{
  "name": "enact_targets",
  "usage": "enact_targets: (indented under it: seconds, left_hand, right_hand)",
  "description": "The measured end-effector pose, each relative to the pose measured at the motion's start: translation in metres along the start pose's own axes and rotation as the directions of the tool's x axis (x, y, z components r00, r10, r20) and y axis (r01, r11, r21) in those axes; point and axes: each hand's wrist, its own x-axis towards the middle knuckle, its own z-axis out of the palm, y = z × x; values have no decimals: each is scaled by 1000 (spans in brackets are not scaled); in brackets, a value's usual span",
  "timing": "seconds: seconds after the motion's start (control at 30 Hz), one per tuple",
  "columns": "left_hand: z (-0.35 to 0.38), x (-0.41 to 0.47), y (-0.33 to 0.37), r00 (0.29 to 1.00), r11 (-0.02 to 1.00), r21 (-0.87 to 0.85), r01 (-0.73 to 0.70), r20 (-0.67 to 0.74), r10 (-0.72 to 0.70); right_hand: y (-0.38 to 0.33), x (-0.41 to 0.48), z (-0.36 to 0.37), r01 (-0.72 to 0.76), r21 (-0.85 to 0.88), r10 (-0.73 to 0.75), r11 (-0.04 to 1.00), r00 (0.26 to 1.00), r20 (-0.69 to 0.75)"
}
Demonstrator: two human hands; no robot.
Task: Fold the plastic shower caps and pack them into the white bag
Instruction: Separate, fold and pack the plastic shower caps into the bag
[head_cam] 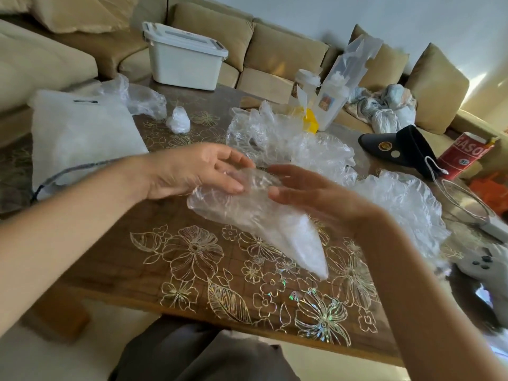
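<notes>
A clear plastic shower cap (255, 213), gathered into a long narrow shape, hangs above the table between my hands. My left hand (189, 171) pinches its upper end with thumb and fingers. My right hand (310, 191) lies against its right side with the fingers straight. The white bag (82, 136) lies flat at the table's left, a dark cord trailing from it. A heap of loose clear shower caps (288, 141) sits behind my hands, another cap (406, 207) lies to the right, and a small rolled one (178, 121) stands at the back.
The brown table (192, 270) has a gold flower pattern. A white lidded box (184, 56) stands at the back, torn white packaging (335, 100) beside it, a black slipper (401, 148) and a red tin (464, 158) at the right. White cable (461, 204) and a game controller (483, 268) lie near the right edge.
</notes>
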Motion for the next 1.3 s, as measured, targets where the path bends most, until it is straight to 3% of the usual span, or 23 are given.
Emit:
enact_targets:
  seconds: [0.07, 0.13, 0.23, 0.3, 0.37, 0.43, 0.53, 0.63, 0.9, 1.1, 1.2, 1.3]
  left_hand:
    - [-11, 2, 15, 994, 1000, 28, 0, 106, -3]
    - [-18, 12, 19, 997, 999, 45, -26, 67, 23]
    - [-21, 44, 1, 964, 997, 0, -75, -256, 73]
    - [-15, 63, -22, 908, 977, -195, -85, -419, -5]
    - [-11, 81, -39, 925, 902, -429, -51, -360, -119]
    - [-9, 96, -50, 949, 856, -518, 12, -264, -173]
    - [-9, 102, -56, 941, 872, -489, -11, -300, -157]
    - [-7, 106, -57, 917, 934, -355, -30, -381, -116]
    - [-6, 104, -58, 908, 957, -284, -58, -413, -68]
    - [-6, 100, -59, 959, 959, -283, 29, -262, -107]
    - [-5, 100, -59, 947, 982, -189, 13, -313, -72]
    - [-8, 101, -59, 936, 975, -221, -24, -348, -56]
  right_hand:
    - [-8, 13, -6, -4, 23, -2, 1000, 969, 247]
    - [-3, 30, -10, -29, 60, 7, 998, 940, 340]
    - [23, 61, -7, -17, 217, -26, 976, 981, 192]
    - [45, 75, -2, 14, 342, -21, 940, 1000, 15]
    - [65, 89, 0, 63, 381, -15, 922, 992, -126]
    - [76, 100, -2, 102, 405, -19, 909, 979, -204]
    - [75, 95, -4, 139, 437, -64, 889, 981, -184]
    - [70, 93, -8, 126, 443, -86, 888, 990, -111]
    - [75, 101, -7, 81, 498, 51, 863, 968, -247]
    - [74, 102, -6, 109, 528, 43, 842, 963, -267]
    - [74, 100, -8, 110, 558, 22, 822, 974, -225]
    - [72, 95, -11, 113, 575, -7, 811, 983, -183]
